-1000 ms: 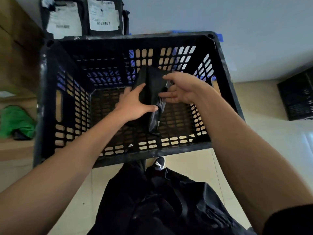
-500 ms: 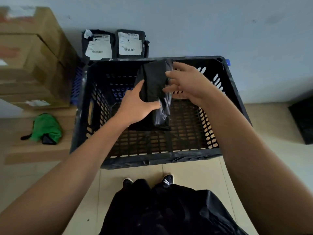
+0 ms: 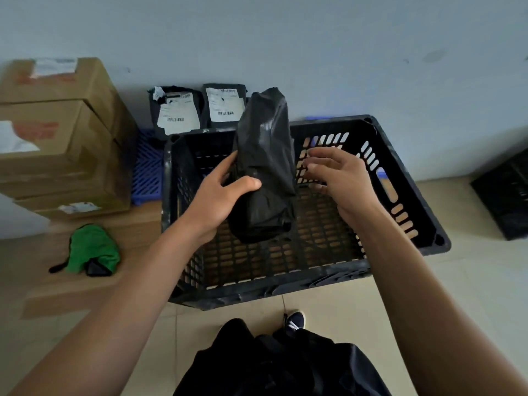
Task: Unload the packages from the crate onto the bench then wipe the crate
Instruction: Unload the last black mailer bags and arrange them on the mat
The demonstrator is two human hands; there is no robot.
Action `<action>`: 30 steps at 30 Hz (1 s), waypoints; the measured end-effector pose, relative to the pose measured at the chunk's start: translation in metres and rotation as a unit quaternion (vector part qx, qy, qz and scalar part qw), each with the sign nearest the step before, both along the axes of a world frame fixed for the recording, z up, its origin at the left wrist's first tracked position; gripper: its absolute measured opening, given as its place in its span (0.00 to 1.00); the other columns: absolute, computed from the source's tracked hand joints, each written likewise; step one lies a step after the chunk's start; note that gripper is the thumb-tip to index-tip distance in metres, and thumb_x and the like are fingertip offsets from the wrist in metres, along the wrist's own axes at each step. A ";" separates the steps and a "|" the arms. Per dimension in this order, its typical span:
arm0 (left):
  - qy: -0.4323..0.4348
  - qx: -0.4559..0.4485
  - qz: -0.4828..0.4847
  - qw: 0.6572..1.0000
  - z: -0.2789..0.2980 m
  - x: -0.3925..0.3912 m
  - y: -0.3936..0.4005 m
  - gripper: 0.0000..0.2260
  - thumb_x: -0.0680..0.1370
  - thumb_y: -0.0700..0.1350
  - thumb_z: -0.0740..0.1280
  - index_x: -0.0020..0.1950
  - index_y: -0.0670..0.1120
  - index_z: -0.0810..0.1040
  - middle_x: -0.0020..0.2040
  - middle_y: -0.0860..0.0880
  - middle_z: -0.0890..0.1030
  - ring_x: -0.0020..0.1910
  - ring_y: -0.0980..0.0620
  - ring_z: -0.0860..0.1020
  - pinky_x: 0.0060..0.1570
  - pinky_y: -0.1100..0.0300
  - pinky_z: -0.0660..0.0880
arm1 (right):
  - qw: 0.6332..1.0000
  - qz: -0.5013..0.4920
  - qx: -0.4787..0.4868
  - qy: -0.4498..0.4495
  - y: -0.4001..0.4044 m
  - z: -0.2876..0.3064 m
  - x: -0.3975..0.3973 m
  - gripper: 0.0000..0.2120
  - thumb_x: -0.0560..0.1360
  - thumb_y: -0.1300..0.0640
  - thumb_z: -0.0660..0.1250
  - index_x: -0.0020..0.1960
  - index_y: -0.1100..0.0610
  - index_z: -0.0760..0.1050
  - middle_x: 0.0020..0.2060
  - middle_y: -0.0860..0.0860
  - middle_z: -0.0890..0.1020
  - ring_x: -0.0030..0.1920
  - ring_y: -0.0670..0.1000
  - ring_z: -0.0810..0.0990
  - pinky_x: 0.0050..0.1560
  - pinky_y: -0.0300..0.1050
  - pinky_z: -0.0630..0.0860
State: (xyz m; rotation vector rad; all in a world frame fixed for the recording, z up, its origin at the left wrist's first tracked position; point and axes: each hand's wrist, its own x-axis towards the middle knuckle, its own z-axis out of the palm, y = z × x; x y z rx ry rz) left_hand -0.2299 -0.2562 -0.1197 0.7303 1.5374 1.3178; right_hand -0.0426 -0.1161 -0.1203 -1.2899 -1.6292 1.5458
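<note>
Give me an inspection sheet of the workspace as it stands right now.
Surface: tan bench left of the crate; tiled floor.
Job's things: black crate, no other package seen inside; black package held over it; two labelled packages against the wall; green cloth on the bench.
Clutter: cardboard boxes, blue grid panel.
Hands: left hand grips the package; right hand open beside it, fingers spread.
Cables: nothing seen.
Surroundings: pale wall; another dark crate at right.

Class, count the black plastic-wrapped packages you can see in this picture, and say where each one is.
3. One package is held over the crate by the left hand; two labelled ones stand against the wall behind the crate. Others may be hidden.
</note>
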 end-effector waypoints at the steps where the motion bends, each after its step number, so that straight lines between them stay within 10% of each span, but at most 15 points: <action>1: -0.016 0.013 0.002 1.000 0.001 -0.003 -0.001 0.32 0.67 0.51 0.77 0.71 0.59 0.75 0.63 0.51 0.83 0.62 0.51 0.81 0.66 0.49 0.77 | 1.000 0.008 -0.004 -0.001 -0.004 -0.001 -0.003 0.13 0.79 0.58 0.71 0.63 0.51 0.80 0.53 0.47 0.86 0.52 0.48 0.86 0.55 0.53 0.83; 7: -0.050 0.085 -0.034 0.994 0.013 -0.013 -0.013 0.24 0.77 0.44 0.68 0.74 0.53 0.74 0.65 0.50 0.82 0.65 0.48 0.80 0.63 0.51 0.77 | 0.997 0.054 -0.051 0.017 -0.035 0.001 -0.028 0.22 0.78 0.44 0.71 0.70 0.48 0.76 0.56 0.49 0.86 0.57 0.51 0.85 0.57 0.57 0.82; 11: -0.089 0.100 -0.062 0.989 0.016 -0.019 -0.023 0.20 0.80 0.45 0.64 0.73 0.48 0.75 0.68 0.44 0.80 0.68 0.42 0.77 0.68 0.45 0.74 | 0.992 0.067 -0.082 0.074 -0.050 0.004 -0.037 0.15 0.83 0.48 0.65 0.67 0.51 0.79 0.45 0.43 0.86 0.41 0.41 0.83 0.38 0.38 0.78; 16: -0.101 0.102 -0.063 0.988 0.016 -0.024 -0.034 0.18 0.82 0.40 0.64 0.72 0.46 0.76 0.67 0.43 0.81 0.67 0.42 0.78 0.67 0.46 0.73 | 0.985 0.049 -0.113 0.120 -0.060 0.008 -0.040 0.14 0.83 0.55 0.65 0.67 0.51 0.79 0.52 0.53 0.86 0.42 0.49 0.85 0.37 0.44 0.79; 24: 0.133 0.116 0.066 0.982 0.015 -0.023 -0.034 0.33 0.75 0.33 0.74 0.76 0.53 0.71 0.61 0.52 0.83 0.56 0.52 0.84 0.56 0.53 0.82 | 0.989 -0.060 -0.038 0.128 -0.070 0.006 -0.039 0.27 0.78 0.61 0.71 0.75 0.51 0.69 0.56 0.51 0.86 0.52 0.52 0.87 0.53 0.53 0.84; 30: 0.185 0.135 0.055 0.972 0.017 -0.013 -0.030 0.22 0.81 0.35 0.68 0.74 0.49 0.75 0.61 0.63 0.81 0.62 0.63 0.79 0.67 0.60 0.75 | 0.992 -0.068 0.077 0.075 -0.079 0.012 -0.036 0.32 0.80 0.61 0.68 0.79 0.45 0.61 0.60 0.47 0.82 0.52 0.46 0.86 0.50 0.45 0.84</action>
